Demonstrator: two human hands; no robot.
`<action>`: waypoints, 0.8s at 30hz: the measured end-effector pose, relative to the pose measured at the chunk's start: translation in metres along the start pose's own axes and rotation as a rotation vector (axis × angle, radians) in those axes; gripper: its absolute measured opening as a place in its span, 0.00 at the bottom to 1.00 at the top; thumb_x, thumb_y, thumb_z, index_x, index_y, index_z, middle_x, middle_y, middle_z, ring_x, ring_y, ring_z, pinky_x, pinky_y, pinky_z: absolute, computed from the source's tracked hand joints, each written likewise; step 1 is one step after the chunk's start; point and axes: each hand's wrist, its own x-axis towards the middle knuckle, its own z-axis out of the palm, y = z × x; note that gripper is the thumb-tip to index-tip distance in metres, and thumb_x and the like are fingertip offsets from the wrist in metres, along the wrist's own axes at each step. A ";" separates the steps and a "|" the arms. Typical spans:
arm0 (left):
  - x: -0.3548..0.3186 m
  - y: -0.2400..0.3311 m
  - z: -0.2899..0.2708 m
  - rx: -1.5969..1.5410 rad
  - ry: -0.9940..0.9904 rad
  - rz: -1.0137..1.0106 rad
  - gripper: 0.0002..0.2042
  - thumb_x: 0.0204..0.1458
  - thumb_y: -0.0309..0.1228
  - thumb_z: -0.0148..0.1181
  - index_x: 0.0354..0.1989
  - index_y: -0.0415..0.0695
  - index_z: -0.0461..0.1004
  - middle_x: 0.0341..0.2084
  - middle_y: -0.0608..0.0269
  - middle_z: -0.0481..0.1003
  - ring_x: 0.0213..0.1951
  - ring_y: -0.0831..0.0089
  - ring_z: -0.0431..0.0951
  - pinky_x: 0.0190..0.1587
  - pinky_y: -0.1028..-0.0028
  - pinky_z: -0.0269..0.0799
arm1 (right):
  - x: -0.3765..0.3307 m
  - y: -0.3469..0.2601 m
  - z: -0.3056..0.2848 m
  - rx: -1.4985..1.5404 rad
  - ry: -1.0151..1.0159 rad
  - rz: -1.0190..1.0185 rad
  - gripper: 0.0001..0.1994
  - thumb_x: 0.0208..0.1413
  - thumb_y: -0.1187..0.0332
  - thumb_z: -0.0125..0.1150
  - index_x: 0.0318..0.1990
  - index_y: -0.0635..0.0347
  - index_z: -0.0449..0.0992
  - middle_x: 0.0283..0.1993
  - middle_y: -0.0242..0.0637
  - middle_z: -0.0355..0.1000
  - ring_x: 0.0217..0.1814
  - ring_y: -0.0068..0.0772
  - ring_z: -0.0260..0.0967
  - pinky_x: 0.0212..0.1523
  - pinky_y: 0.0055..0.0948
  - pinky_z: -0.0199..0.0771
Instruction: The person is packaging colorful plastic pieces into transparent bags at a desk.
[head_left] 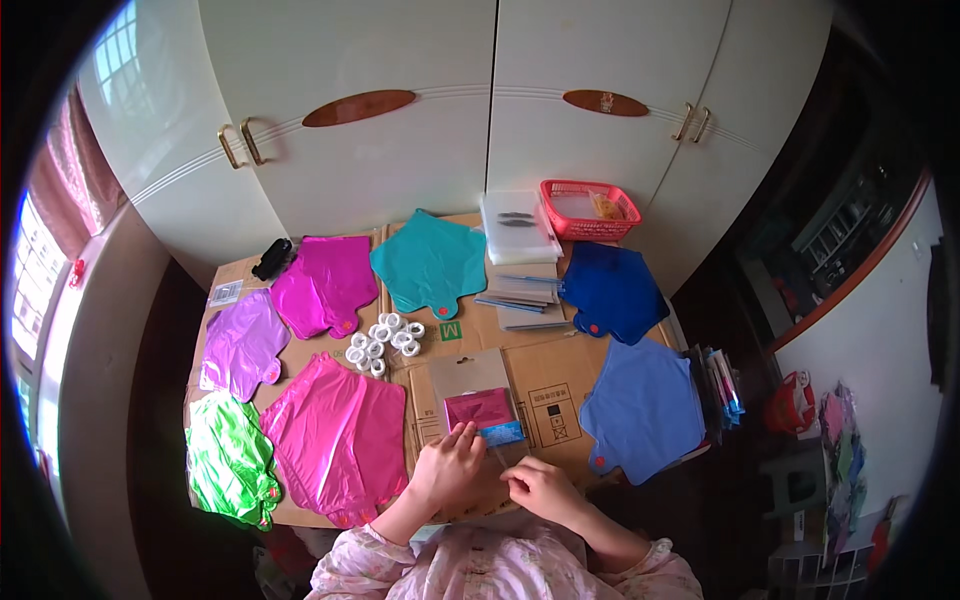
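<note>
balloons (pixel 335 435) flanking bare cardboard (pixel 545 375)

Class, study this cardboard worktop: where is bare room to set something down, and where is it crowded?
Bare cardboard lies between the packet and the light blue balloon, with a smaller patch between the tape rolls and the dark blue balloon. The left half is crowded: purple, green and pink balloons nearly touch.

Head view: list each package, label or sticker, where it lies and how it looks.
Clear packet: before the left hand, grey card top, magenta foil inside, blue strip below.
Small clear bag: table's far-left edge, pale label.
Green square sticker: cardboard centre.
Black printed symbols: cardboard, beside the packet.
</note>
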 end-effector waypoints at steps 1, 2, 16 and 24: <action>0.001 0.001 -0.002 -0.005 -0.003 -0.002 0.07 0.45 0.30 0.53 0.32 0.41 0.70 0.45 0.50 0.74 0.45 0.63 0.77 0.38 0.69 0.77 | 0.000 0.002 0.003 -0.051 0.048 0.003 0.06 0.47 0.73 0.58 0.34 0.59 0.76 0.32 0.39 0.70 0.30 0.44 0.72 0.33 0.37 0.74; 0.000 0.001 0.000 0.018 0.006 0.002 0.08 0.45 0.30 0.53 0.33 0.42 0.70 0.45 0.50 0.74 0.45 0.63 0.77 0.38 0.70 0.77 | 0.001 0.000 0.003 -0.110 0.070 0.032 0.06 0.48 0.73 0.58 0.35 0.59 0.75 0.32 0.39 0.69 0.31 0.45 0.72 0.33 0.38 0.75; -0.009 0.001 0.004 0.081 -0.055 0.039 0.10 0.47 0.31 0.54 0.35 0.40 0.71 0.49 0.49 0.71 0.49 0.60 0.75 0.40 0.70 0.77 | 0.013 0.006 -0.037 -0.249 -0.098 -0.224 0.17 0.47 0.68 0.64 0.46 0.62 0.74 0.40 0.39 0.68 0.39 0.41 0.70 0.42 0.35 0.72; -0.007 0.002 0.003 0.090 -0.051 0.055 0.10 0.45 0.31 0.54 0.36 0.41 0.71 0.49 0.50 0.71 0.50 0.61 0.75 0.37 0.71 0.78 | 0.035 0.031 -0.029 -0.125 0.006 -0.102 0.20 0.45 0.72 0.66 0.48 0.62 0.72 0.42 0.39 0.67 0.43 0.41 0.69 0.45 0.35 0.70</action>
